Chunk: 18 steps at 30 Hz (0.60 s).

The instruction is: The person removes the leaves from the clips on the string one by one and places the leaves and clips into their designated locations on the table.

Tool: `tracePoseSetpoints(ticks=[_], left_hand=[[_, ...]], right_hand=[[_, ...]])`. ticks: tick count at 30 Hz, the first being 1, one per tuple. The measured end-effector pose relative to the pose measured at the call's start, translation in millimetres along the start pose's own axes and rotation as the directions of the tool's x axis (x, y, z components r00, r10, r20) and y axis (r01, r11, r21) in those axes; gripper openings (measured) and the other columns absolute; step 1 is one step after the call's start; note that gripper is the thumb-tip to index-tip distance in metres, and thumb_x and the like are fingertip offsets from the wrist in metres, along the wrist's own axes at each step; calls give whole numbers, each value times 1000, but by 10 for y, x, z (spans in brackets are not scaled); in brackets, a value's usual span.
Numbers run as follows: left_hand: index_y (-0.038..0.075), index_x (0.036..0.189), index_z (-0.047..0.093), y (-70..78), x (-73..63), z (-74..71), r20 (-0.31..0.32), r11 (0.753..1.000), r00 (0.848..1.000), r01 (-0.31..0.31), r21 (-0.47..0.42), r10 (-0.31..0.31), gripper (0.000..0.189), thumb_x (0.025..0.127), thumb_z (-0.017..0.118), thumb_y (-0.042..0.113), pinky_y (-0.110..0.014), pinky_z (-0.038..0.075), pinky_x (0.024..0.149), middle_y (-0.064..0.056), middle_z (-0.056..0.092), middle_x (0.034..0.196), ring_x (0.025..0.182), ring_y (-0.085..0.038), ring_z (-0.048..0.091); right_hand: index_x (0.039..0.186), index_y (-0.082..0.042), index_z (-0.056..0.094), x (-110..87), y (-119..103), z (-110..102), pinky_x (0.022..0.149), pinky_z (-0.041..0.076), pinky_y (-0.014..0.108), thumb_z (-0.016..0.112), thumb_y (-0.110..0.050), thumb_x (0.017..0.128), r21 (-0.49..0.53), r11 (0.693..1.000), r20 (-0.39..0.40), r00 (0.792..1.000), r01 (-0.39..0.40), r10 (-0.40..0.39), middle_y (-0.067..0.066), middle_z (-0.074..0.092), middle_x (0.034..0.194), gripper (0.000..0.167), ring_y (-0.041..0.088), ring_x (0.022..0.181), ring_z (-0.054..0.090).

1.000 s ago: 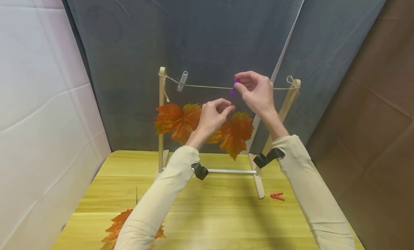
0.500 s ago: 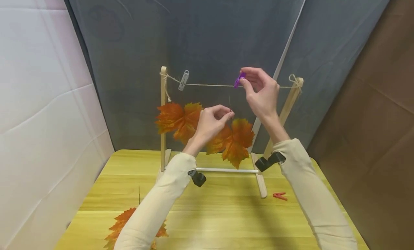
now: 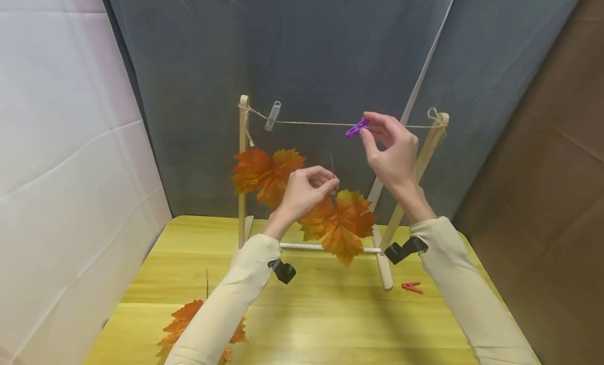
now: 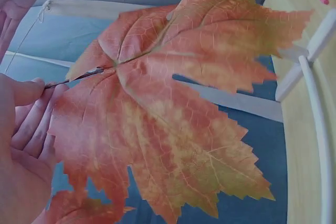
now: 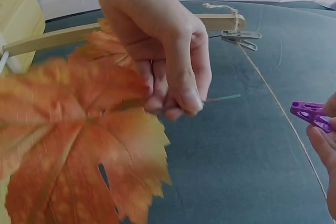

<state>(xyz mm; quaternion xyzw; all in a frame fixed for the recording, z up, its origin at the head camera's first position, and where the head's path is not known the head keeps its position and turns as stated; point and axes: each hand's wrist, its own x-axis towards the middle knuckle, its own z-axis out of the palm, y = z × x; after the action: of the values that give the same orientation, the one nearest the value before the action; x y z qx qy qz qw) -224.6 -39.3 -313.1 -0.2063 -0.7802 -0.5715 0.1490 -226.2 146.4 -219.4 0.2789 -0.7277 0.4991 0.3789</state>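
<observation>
My left hand (image 3: pixel 308 193) pinches the thin stem (image 3: pixel 332 165) of an orange artificial maple leaf (image 3: pixel 343 231), which hangs below the fingers. In the left wrist view, this leaf (image 4: pixel 157 82) spreads wide beyond the fingertips. The stem's free end points up, below the string (image 3: pixel 313 124). To the right and higher, my right hand (image 3: pixel 394 150) holds a purple clothespin (image 3: pixel 357 128) between thumb and fingers. The right wrist view has the clothespin (image 5: pixel 308 114) close beside the string. A second maple leaf (image 3: pixel 269 173) hangs at the left under a grey clothespin (image 3: pixel 272 116) on the string.
The string runs between two wooden posts (image 3: pixel 243 160) joined low down by a white rod (image 3: pixel 302 246). A red clothespin (image 3: pixel 412 287) lies on the yellow table (image 3: pixel 321 312) at the right. Another maple leaf (image 3: pixel 181 323) sits front left, partly behind the left sleeve.
My right hand has drawn the purple clothespin away from the stem, rightward, and it now tilts more level. My left hand has lowered with its leaf, and the stem tip has come clear.
</observation>
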Motion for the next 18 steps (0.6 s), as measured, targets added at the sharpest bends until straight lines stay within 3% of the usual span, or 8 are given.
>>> tracePoseSetpoints(ticks=[8, 18], left_hand=[[10, 92, 75, -6, -149, -5, 28, 999, 999, 41, 32, -42, 10, 92, 76, 20, -27, 56, 62, -3, 77, 82, 69, -12, 72], [10, 93, 74, -26, -331, -49, 60, 994, 995, 73, 79, -78, 10, 93, 75, 20, -26, 56, 61, -2, 77, 81, 68, -12, 71]], right_hand=[[116, 6, 70, -197, -45, -138, 86, 55, 14, 69, 0, 91, -69, 996, 73, 995, -65, 70, 17, 73, 111, 25, 26, 98, 74], [117, 2, 68, -465, -123, -287, 86, 51, 8, 71, -4, 93, -124, 979, 198, 963, -160, 182, 15, 66, 111, 25, 29, 102, 73]])
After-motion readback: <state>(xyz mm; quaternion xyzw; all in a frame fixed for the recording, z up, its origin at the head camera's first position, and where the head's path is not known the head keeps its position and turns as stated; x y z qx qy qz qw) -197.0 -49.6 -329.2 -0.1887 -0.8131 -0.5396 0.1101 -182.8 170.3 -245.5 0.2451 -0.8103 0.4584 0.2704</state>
